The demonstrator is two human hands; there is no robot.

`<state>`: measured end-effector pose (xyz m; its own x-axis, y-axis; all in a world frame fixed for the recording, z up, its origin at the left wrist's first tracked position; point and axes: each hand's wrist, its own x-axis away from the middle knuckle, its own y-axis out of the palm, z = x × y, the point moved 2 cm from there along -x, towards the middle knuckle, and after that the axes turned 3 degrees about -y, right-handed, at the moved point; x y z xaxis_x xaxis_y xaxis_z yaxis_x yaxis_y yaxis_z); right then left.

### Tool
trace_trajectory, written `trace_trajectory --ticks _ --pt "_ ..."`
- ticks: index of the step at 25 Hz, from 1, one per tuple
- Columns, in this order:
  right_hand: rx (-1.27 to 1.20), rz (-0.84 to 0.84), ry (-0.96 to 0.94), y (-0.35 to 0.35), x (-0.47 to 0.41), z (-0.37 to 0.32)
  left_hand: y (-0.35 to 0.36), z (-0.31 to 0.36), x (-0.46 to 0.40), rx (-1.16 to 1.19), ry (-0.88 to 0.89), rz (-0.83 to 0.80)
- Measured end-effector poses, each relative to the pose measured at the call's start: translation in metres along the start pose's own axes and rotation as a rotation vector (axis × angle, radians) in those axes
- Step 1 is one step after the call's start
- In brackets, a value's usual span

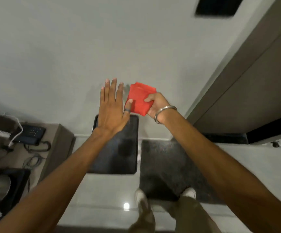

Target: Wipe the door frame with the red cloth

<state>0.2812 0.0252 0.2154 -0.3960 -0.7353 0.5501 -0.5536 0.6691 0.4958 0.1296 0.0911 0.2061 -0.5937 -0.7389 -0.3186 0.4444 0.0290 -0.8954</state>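
A folded red cloth (pixel 138 98) is held in front of the grey wall, at about the middle of the view. My right hand (pixel 154 103), with a metal bangle on the wrist, grips the cloth's right side. My left hand (pixel 112 106) is flat with the fingers stretched upward, and its thumb, which bears a dark ring, touches the cloth's left edge. The brown door frame (pixel 247 52) runs diagonally at the right, well apart from both hands and the cloth.
A black square bin (pixel 131 165) stands against the wall below my hands. A dark floor mat (pixel 163 165) lies under my feet. At the left, a low cabinet (pixel 59 148) carries a black telephone (pixel 30 133) and cables. A dark panel (pixel 218 5) sits high on the wall.
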Motion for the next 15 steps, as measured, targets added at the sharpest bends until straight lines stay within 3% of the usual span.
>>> trace_trajectory --ticks 5,10,13,15 --pt "-0.319 0.151 -0.398 -0.002 0.092 -0.127 -0.096 0.113 -0.105 0.045 0.337 0.321" --pt "-0.352 0.471 -1.182 -0.023 0.169 -0.242 -0.168 0.229 -0.168 0.091 0.572 0.547" --pt "-0.057 0.593 -1.682 -0.044 0.189 -0.304 -0.191 0.274 -0.200 0.080 0.617 0.620" --pt "0.499 0.760 -1.953 -0.062 0.180 -0.342 -0.201 0.295 -0.222 0.037 0.653 0.667"
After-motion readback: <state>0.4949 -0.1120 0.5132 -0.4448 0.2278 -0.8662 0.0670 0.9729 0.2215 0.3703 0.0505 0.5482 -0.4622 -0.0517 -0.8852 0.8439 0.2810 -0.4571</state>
